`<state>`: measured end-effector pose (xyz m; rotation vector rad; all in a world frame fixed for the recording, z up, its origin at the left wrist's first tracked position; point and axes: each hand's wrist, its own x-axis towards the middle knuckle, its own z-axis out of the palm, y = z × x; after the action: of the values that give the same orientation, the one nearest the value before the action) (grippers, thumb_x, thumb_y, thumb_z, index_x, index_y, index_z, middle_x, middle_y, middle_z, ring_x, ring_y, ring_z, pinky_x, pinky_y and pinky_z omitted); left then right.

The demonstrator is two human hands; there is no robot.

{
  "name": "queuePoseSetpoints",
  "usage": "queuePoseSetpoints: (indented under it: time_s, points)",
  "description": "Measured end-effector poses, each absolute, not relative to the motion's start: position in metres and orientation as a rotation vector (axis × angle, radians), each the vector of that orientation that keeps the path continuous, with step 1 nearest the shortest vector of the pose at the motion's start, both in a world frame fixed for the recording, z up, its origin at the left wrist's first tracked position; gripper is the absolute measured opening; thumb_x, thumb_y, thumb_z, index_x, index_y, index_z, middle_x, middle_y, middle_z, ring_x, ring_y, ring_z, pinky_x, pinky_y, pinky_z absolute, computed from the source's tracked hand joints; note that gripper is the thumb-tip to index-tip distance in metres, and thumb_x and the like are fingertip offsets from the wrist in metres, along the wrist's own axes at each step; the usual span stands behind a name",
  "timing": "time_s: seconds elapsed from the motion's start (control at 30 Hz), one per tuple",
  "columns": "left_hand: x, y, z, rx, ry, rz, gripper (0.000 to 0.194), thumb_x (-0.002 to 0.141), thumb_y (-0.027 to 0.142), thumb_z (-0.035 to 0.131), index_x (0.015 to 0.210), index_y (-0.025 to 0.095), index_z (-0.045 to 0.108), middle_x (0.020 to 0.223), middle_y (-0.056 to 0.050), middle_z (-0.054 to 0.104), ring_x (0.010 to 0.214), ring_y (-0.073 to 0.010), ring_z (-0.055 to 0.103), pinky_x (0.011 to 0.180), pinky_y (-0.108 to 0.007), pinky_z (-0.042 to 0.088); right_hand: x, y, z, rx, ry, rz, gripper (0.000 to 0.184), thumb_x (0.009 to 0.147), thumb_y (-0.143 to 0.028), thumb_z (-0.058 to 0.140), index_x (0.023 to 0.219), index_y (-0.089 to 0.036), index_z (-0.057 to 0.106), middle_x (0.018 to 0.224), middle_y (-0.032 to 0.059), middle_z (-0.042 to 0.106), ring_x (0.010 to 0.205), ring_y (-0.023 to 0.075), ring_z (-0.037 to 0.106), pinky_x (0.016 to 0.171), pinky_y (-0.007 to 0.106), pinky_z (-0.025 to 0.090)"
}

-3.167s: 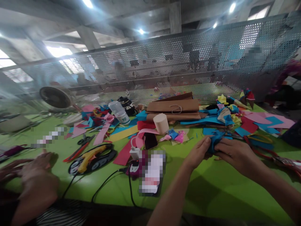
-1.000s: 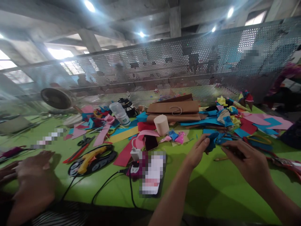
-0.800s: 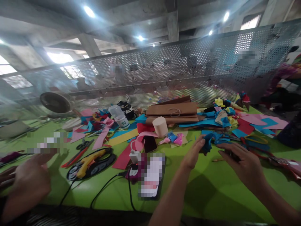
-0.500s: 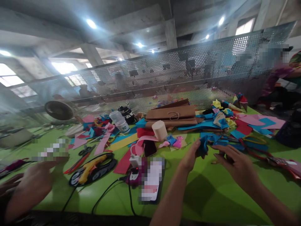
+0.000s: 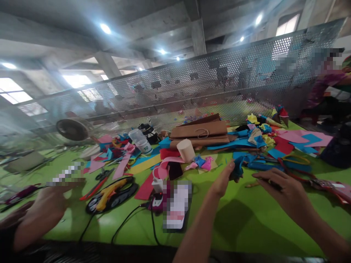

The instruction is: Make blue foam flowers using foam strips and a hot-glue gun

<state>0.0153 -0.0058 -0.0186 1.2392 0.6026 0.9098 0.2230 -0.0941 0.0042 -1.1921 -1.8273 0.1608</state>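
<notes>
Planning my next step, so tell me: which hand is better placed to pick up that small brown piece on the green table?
Probably the right hand: it looks free and is nearer the small brown piece. The left hand is occupied, holding the blue piece.

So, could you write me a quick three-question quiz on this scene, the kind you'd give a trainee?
1. Left or right: which of the camera wearer's own hands holds the crumpled blue piece?
2. True or false: the brown bundle lies farther from the near edge of the green table than the phone with the lit screen does.
3. Which of these is closest to the pale cylinder? a) the fan; b) the brown bundle; c) the yellow-handled tool.

Key: 1. The left hand. 2. True. 3. b.
</notes>
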Motion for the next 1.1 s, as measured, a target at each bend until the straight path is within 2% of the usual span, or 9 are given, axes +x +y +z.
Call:
queuePoseSetpoints:
  time_s: [0.13,0.27,0.5,0.63,0.9,1.1]
  points:
    - [0.015,-0.003,-0.025,1.31,0.63,0.903,0.075,0.092,0.075,0.051,0.14,0.018,0.061,0.1,-0.007,0.063,0.078,-0.0151,0.05,0.069,-0.028,0.039,0.2,-0.083,0.011,-1.156,-1.919,0.103,0.023,0.104,-0.034,0.057,0.113,-0.029,0.078,0.093,0.0037,0.074,0.078,0.0186,0.073,0.069,0.028,0.056]
    - [0.012,-0.005,-0.024,1.352,0.707,0.896,0.075,0.094,0.071,0.052,0.145,0.016,0.056,0.088,-0.003,0.058,0.073,-0.0142,0.046,0.071,-0.029,0.038,0.189,-0.071,0.008,-1.263,-1.994,-0.023,0.025,0.104,-0.032,0.053,0.114,-0.028,0.076,0.095,0.0047,0.075,0.077,0.0211,0.074,0.065,0.03,0.055]
    - [0.013,-0.009,-0.018,1.298,0.727,0.876,0.078,0.088,0.07,0.061,0.144,0.015,0.057,0.081,0.0,0.052,0.068,-0.0122,0.042,0.065,-0.028,0.033,0.188,-0.065,0.005,-1.271,-2.049,0.156,0.02,0.104,-0.031,0.055,0.102,-0.028,0.074,0.096,0.0036,0.073,0.084,0.0224,0.073,0.075,0.034,0.055]
    - [0.014,-0.01,-0.015,1.271,0.669,0.88,0.073,0.084,0.069,0.068,0.133,0.016,0.064,0.077,0.003,0.048,0.066,-0.0107,0.039,0.063,-0.027,0.03,0.188,-0.064,0.004,-1.237,-1.995,0.156,0.019,0.104,-0.032,0.057,0.096,-0.026,0.073,0.092,0.0033,0.072,0.081,0.0214,0.072,0.073,0.033,0.054]
    - [0.011,-0.01,-0.013,1.31,0.682,0.857,0.07,0.088,0.068,0.061,0.132,0.014,0.063,0.077,0.002,0.049,0.067,-0.0122,0.043,0.065,-0.028,0.033,0.187,-0.069,0.01,-1.155,-1.97,0.109,0.019,0.104,-0.03,0.056,0.098,-0.026,0.074,0.086,0.0022,0.072,0.075,0.0191,0.071,0.066,0.029,0.052]
    - [0.011,-0.012,-0.01,1.351,0.716,0.863,0.062,0.092,0.063,0.059,0.133,0.016,0.064,0.078,0.0,0.052,0.07,-0.0136,0.042,0.067,-0.028,0.033,0.187,-0.068,0.009,-1.18,-2.015,0.014,0.018,0.103,-0.026,0.056,0.1,-0.025,0.074,0.09,0.0028,0.073,0.077,0.0195,0.072,0.069,0.03,0.052]
